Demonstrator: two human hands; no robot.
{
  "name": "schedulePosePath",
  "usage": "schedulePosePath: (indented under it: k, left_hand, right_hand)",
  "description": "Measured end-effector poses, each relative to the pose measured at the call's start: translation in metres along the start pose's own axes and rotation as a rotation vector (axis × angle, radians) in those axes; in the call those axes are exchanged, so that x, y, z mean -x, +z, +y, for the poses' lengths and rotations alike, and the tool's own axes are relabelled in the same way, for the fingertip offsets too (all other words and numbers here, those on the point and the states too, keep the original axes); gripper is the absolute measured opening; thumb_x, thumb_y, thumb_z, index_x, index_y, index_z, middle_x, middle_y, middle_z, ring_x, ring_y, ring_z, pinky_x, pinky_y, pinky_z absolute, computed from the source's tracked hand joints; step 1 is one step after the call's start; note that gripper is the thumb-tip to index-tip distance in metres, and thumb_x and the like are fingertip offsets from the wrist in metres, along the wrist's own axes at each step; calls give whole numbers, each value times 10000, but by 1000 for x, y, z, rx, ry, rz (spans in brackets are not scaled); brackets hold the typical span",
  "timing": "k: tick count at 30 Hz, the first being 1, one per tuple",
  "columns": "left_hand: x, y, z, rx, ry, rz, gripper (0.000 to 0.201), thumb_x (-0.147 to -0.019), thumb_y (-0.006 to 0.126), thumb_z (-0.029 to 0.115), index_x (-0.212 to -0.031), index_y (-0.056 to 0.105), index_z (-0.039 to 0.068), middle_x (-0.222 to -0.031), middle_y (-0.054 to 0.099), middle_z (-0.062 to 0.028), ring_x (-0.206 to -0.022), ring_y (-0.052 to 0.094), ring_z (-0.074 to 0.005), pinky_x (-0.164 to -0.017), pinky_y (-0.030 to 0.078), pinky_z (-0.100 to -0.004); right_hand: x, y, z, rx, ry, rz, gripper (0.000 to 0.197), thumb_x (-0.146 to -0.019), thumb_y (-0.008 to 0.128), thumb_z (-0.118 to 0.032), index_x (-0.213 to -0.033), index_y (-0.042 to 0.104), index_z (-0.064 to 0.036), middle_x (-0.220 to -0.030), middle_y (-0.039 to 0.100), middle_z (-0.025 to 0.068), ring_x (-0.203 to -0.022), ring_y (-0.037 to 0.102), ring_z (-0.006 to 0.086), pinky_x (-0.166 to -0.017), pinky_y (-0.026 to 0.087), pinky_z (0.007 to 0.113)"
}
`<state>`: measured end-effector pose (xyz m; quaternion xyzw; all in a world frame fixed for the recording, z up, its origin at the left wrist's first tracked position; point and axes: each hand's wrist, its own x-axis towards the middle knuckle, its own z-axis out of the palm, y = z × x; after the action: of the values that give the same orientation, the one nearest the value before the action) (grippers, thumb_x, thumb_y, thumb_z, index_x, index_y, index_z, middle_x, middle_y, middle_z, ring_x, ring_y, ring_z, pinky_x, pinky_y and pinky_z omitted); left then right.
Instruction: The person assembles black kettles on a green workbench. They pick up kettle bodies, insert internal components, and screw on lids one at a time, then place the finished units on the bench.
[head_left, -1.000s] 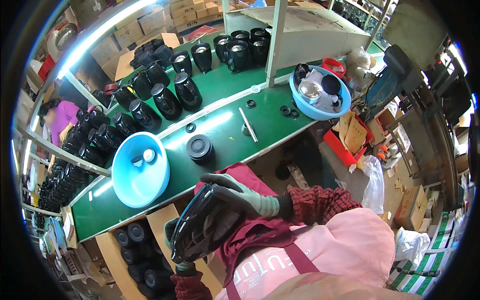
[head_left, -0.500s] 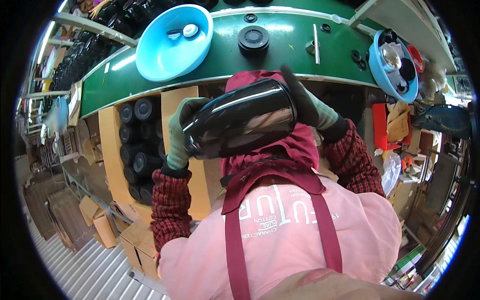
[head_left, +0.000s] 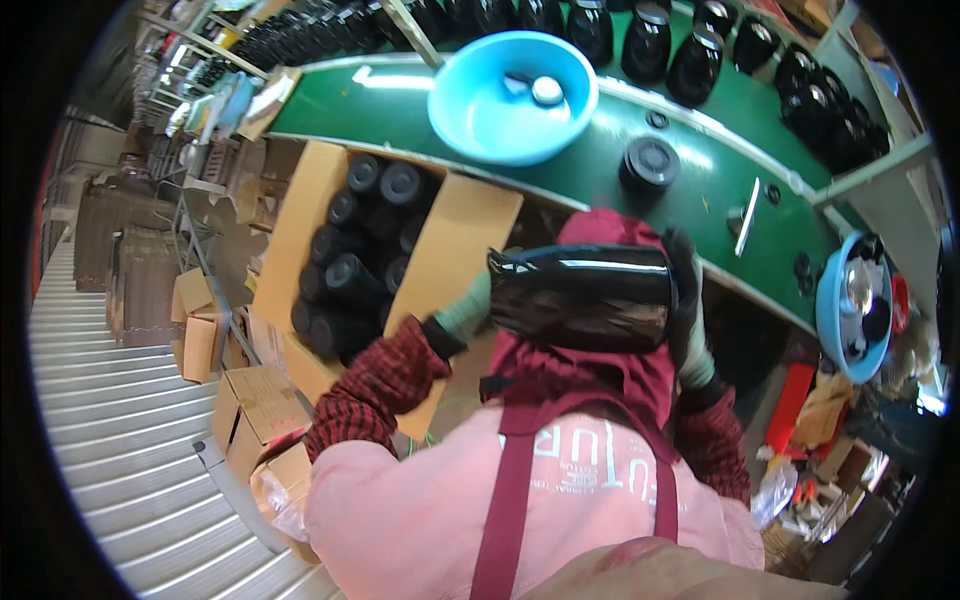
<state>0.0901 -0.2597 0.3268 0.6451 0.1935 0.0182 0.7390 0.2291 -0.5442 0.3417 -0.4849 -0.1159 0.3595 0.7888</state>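
Observation:
A glossy black thermos jug [head_left: 585, 298] lies nearly level in front of my chest, held between both gloved hands. Around its left end is my left hand [head_left: 466, 306], in a pale green glove, its fingers partly hidden behind the jug. My right hand [head_left: 688, 315], gloved in green with a dark palm, presses on the flat right end. To the left, an opened carton [head_left: 462, 235] holds several black cylindrical containers [head_left: 348, 278] standing close together.
Beyond my hands runs a green workbench [head_left: 330, 110] with a blue basin [head_left: 455, 125], a stack of black discs [head_left: 652, 162] and a metal bar [head_left: 746, 220]. Several black jugs [head_left: 695, 68] stand behind. A second basin [head_left: 828, 325] is at right; cardboard boxes [head_left: 262, 400] sit lower left.
My view has turned left, so the bench and carton appear farther right. The jug has come from a slant to nearly level, still between both hands.

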Motion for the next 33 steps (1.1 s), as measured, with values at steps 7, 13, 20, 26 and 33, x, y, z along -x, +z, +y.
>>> schedulePosePath:
  k: [7, 13, 20, 26, 33]
  left_hand:
    - [-1, 6, 64, -679, 412, -193, 345, -933, 732, 275, -1251, 699, 144, -1116, 725, -79, -995, 728, -247, -834, 564, -374]
    - [-4, -5, 52, -647, 271, -213, 434, -892, 822, 225, -1285, 676, 115, -1232, 708, -46, -1050, 715, -187, -943, 555, -347]
    - [-6, 30, 103, -1310, 782, -451, 459, -823, 784, 286, -1239, 687, 117, -1098, 711, -65, -987, 712, -302, -836, 529, -395]
    - [-9, -7, 44, -270, 61, -211, 409, -869, 844, 179, -1232, 666, 116, -1156, 717, -56, -990, 711, -197, -847, 569, -327]
    - [-18, 10, 27, -499, 234, -129, 349, -845, 828, 126, -1156, 672, 101, -1059, 708, -78, -954, 699, -214, -861, 560, -368]
  right_hand:
    - [-19, -26, 29, -361, 515, -136, 745, -1115, 418, -570, -1620, 392, -24, -1547, 566, 177, -1382, 583, 324, -1167, 470, 463]
    - [4, -24, 24, 250, -95, -10, 843, -1096, 412, -624, -1676, 255, -33, -1669, 397, 189, -1493, 469, 335, -1212, 422, 465]
    - [2, -17, 31, -43, 131, -136, 661, -1143, 369, -508, -1593, 439, -30, -1510, 598, 161, -1355, 605, 311, -1162, 475, 450]
    - [12, 13, -2, 151, -40, 85, 823, -1104, 382, -630, -1644, 339, -10, -1596, 502, 178, -1414, 550, 310, -1190, 425, 433]
    - [8, 8, 27, 253, -294, 231, 504, -1118, 440, -216, -1570, 447, 7, -1526, 567, 171, -1313, 622, 278, -1113, 516, 389]
